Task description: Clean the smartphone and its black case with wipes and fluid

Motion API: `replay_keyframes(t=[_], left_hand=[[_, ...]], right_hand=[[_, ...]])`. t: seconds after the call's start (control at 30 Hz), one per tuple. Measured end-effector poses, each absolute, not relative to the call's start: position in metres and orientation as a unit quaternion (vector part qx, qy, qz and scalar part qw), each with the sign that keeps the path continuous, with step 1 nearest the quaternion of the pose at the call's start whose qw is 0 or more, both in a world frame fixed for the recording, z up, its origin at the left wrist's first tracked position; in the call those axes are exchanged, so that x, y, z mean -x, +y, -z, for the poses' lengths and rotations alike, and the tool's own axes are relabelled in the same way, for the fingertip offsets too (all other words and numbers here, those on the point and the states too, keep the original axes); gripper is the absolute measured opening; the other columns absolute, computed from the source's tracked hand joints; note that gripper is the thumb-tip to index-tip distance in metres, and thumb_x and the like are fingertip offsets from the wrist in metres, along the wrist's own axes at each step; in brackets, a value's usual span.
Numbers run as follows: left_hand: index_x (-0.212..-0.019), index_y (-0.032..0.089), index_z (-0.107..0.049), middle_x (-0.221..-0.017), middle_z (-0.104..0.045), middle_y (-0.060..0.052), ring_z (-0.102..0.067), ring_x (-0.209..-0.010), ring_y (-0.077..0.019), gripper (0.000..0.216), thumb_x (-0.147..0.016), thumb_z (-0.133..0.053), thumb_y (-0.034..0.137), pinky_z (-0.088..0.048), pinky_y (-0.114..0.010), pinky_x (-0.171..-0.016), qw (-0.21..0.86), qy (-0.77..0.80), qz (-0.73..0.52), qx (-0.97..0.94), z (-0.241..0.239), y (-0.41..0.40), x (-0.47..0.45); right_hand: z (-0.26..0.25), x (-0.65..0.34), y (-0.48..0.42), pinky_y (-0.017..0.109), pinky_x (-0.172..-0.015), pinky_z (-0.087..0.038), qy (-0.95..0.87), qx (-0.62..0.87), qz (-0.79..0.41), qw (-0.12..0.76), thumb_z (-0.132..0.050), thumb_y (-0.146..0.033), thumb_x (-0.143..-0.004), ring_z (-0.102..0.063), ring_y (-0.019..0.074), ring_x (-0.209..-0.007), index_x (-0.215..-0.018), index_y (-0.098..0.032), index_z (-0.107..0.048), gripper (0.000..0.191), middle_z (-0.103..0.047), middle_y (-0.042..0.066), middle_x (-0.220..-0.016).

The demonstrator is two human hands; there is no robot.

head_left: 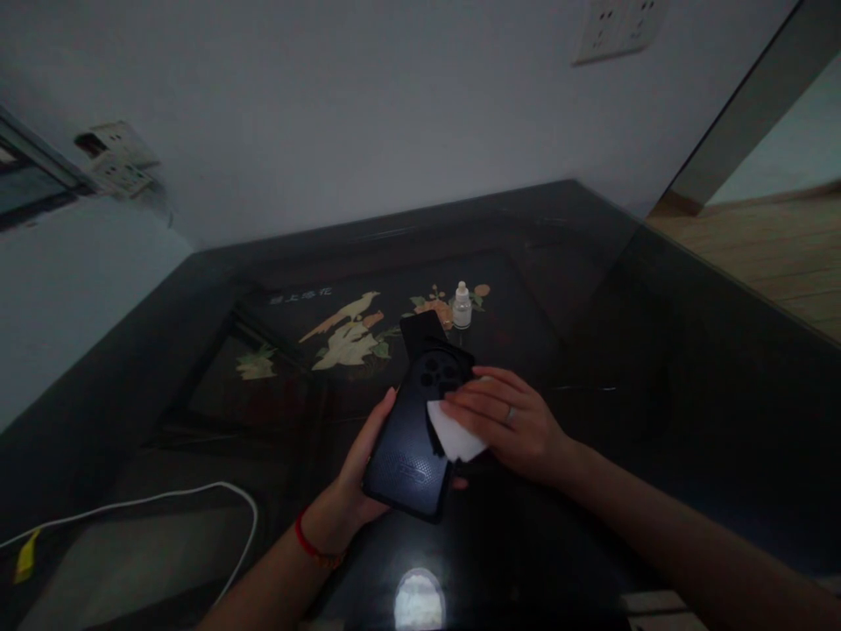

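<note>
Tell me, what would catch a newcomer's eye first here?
Probably the white wipe, bright in the right hand over the back of the dark phone, which the left hand holds near the middle. Beyond it, a small white bottle stands on the dark tabletop, with a pale bird-and-flower decoration mostly to its left.

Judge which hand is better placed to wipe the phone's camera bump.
Probably the right hand: it holds the white cloth or tissue over the phone, near the camera bump, while the left hand is occupied gripping the phone.
</note>
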State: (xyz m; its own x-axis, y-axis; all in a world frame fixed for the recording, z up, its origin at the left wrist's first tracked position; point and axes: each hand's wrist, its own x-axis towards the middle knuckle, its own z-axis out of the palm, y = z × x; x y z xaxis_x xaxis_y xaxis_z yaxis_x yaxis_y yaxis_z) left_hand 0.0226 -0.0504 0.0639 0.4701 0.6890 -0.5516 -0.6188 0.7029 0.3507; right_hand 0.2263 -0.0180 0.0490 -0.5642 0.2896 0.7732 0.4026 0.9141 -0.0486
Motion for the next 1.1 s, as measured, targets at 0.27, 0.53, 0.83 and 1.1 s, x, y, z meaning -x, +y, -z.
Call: replay_keyframes(t=[0.27,0.53,0.83,1.1], left_hand=[[-0.099,0.01,-0.07,-0.078,-0.074,-0.011,-0.067,-0.067,-0.0221,0.05,-0.088,-0.044,0.051,-0.053,-0.04,-0.071,0.87,0.345,-0.35,-0.039,-0.061,-0.047,-0.014],[-0.09,0.009,-0.071,-0.073,-0.073,-0.011,-0.068,-0.068,-0.0213,0.049,-0.09,-0.043,0.049,-0.052,-0.033,-0.066,0.878,0.327,-0.348,-0.022,-0.065,-0.048,-0.018],[-0.101,0.013,-0.068,-0.09,-0.074,-0.013,-0.069,-0.08,-0.0293,0.046,-0.085,-0.049,0.052,-0.054,-0.046,-0.067,0.879,0.302,-0.364,-0.06,-0.061,-0.046,-0.016],[-0.105,0.013,-0.067,-0.094,-0.074,-0.014,-0.069,-0.082,-0.0306,0.048,-0.085,-0.049,0.053,-0.052,-0.047,-0.071,0.886,0.284,-0.359,-0.076,-0.057,-0.046,-0.015]], right_hand=[[-0.053,-0.227,-0.028,0.038,-0.097,-0.051,-0.897,0.129,0.066,0.417,-0.048,-0.012,-0.092,-0.065,0.0176,-0.101,-0.107,-0.01,-0.065,0.022,-0.07,0.01,-0.109],[-0.059,-0.227,-0.028,0.044,-0.102,-0.047,-0.896,0.112,0.033,0.429,-0.053,-0.011,-0.09,-0.064,0.0207,-0.108,-0.101,-0.008,-0.065,0.017,-0.072,0.011,-0.102],[-0.053,-0.224,-0.025,0.047,-0.102,-0.045,-0.888,0.206,-0.004,0.41,-0.046,-0.006,-0.089,-0.051,0.0226,-0.124,-0.106,-0.014,-0.064,0.026,-0.067,0.007,-0.117],[-0.056,-0.226,-0.03,0.038,-0.09,-0.056,-0.894,0.235,-0.055,0.378,-0.036,0.004,-0.086,-0.049,0.0217,-0.126,-0.111,-0.014,-0.063,0.041,-0.063,0.01,-0.124]])
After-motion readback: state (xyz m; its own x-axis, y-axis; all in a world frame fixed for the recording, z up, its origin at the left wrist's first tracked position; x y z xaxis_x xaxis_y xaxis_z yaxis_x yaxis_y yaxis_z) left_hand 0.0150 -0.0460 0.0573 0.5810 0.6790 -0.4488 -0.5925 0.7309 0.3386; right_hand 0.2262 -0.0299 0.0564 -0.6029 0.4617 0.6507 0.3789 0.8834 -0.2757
